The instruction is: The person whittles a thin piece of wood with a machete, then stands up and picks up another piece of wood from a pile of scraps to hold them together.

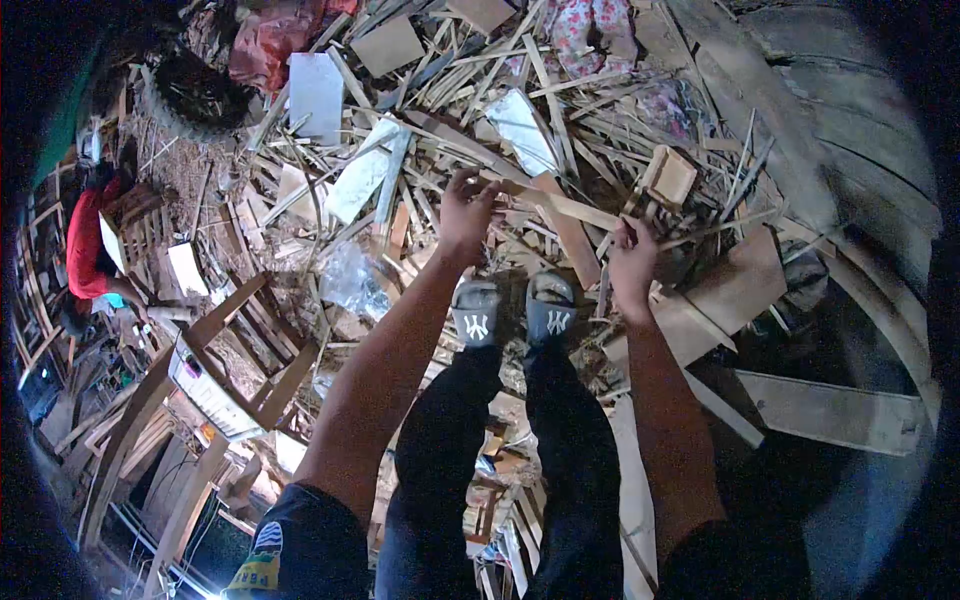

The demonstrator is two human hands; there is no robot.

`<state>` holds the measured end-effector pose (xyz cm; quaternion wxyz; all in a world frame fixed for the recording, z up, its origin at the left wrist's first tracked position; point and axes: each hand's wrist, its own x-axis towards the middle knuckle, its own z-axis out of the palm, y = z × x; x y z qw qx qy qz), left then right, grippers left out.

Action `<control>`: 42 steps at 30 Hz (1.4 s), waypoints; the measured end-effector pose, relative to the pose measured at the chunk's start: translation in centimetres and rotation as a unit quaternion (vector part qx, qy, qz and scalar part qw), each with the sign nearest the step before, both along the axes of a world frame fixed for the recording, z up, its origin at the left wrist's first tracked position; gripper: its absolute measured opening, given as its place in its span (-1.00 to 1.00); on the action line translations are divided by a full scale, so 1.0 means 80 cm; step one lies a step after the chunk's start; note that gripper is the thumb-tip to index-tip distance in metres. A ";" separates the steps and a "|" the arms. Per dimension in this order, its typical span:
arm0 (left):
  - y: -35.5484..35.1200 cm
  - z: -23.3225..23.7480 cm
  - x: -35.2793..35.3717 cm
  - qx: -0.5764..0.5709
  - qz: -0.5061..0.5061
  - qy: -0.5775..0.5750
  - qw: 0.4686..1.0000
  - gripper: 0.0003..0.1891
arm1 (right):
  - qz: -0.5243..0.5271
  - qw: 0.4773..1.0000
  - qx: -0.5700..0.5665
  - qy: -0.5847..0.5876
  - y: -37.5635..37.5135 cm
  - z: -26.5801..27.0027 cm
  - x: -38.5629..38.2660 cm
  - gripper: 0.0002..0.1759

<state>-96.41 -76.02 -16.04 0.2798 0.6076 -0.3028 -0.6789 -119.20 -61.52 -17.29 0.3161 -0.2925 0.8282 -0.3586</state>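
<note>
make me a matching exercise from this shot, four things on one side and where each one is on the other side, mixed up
Things:
1 wooden strip
2 grey slippers
3 tyre
4 person in red

Places:
a far left edge of the view
b gripped by the left hand and the right hand
c upper left of the view
d worn, just below the hands

Pairs: 1-b, 2-d, 3-c, 4-a

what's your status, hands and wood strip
Left hand gripping wood strip at one end, right hand pinching the other. Strip held above scrap wood pile. Nothing between the hands.
</note>
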 end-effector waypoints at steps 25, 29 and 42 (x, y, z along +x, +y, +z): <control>-0.100 -0.117 0.091 -0.351 -0.383 -0.164 0.839 -0.47 | 0.306 0.947 -0.055 0.086 -0.179 -0.225 -0.056 -0.83; -0.107 -0.121 0.107 -0.353 -0.395 -0.158 0.833 -0.87 | 0.081 0.990 0.014 -0.117 -0.181 -0.154 -0.051 -0.84; -0.098 -0.082 0.032 -0.360 -0.414 -0.113 0.829 -0.78 | 0.152 0.974 -0.111 0.128 -0.135 -0.029 -0.180 -0.65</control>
